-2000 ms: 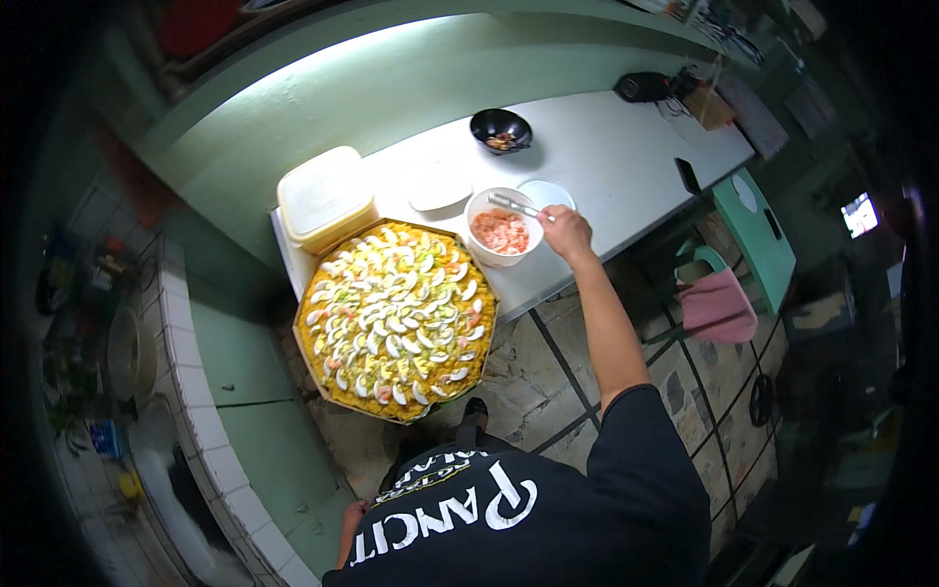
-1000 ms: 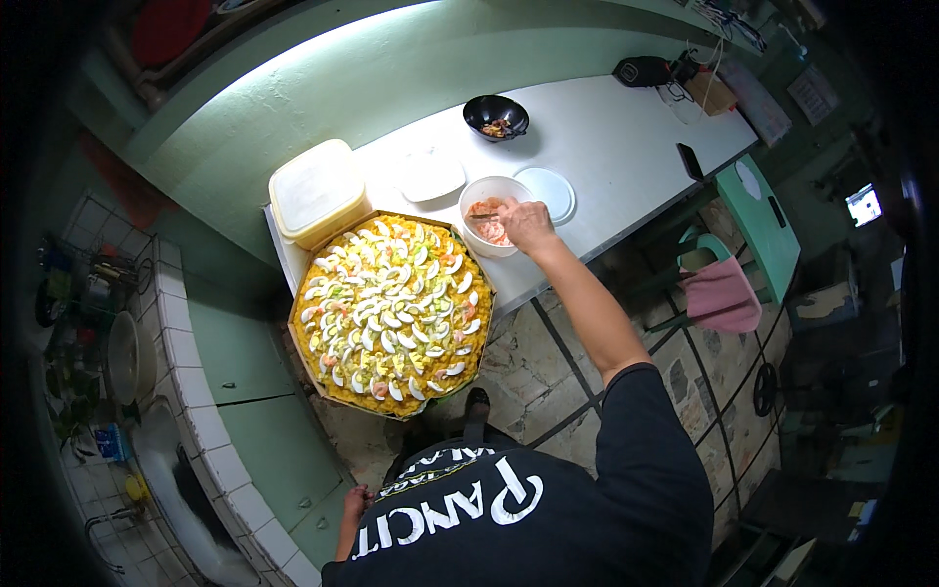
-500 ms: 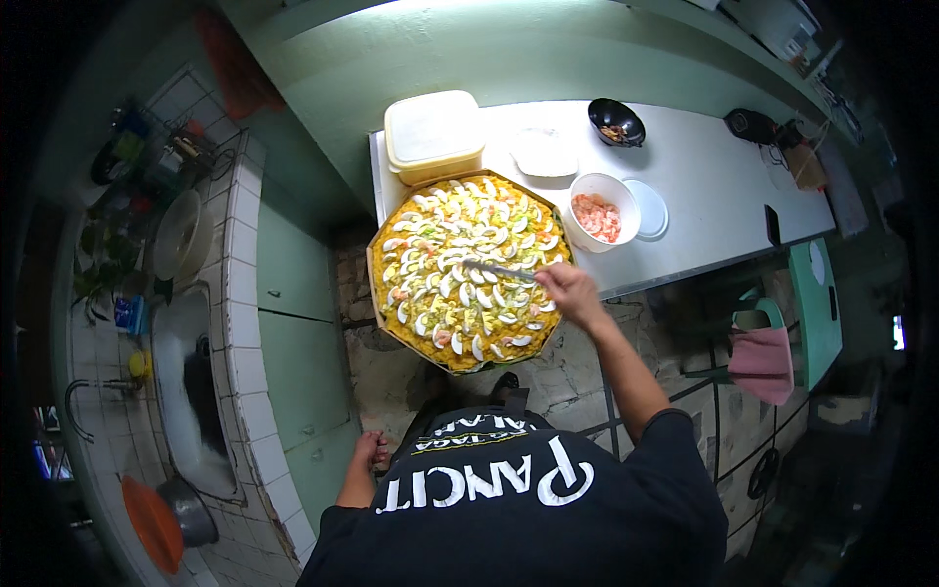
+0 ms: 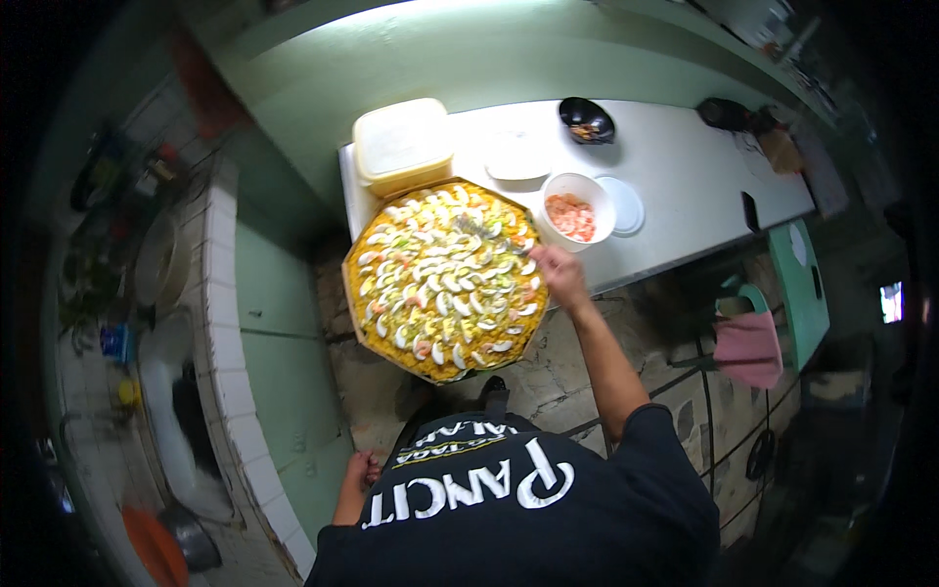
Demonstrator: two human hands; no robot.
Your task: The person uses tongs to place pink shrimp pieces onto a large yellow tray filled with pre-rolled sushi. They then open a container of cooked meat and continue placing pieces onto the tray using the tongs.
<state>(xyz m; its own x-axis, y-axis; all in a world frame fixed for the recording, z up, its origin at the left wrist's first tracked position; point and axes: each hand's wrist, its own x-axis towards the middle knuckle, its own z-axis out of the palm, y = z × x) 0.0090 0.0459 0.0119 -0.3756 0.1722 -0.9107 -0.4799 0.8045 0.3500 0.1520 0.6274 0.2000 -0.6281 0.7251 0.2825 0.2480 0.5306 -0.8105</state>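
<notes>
A large octagonal tray (image 4: 349, 284) holds a yellow-orange dish (image 4: 391, 338) topped with sliced boiled egg (image 4: 460, 305), bits of shrimp and chopped greens. Over its right side, my right hand (image 4: 559, 274) grips slim metal tongs (image 4: 474, 227), which motion blurs; whether their tips touch the food I cannot tell. My left hand (image 4: 364, 468) hangs low by my body with its fingers curled in and nothing seen in them. Just right of the tray stands a white tub (image 4: 551, 233) of pink shrimp (image 4: 570, 217).
The tray juts past the front edge of a white table (image 4: 675, 186). Behind it sits a lidded container (image 4: 403, 147); to the right are a white dish (image 4: 518, 161), a round lid (image 4: 622, 205), a black bowl (image 4: 587, 119) and a phone (image 4: 750, 210). At left runs a tiled sink counter (image 4: 240, 430).
The tongs have swung from the tray's middle toward its far right part, with my right hand turning. The whole scene has shifted left in view. My left hand stays low.
</notes>
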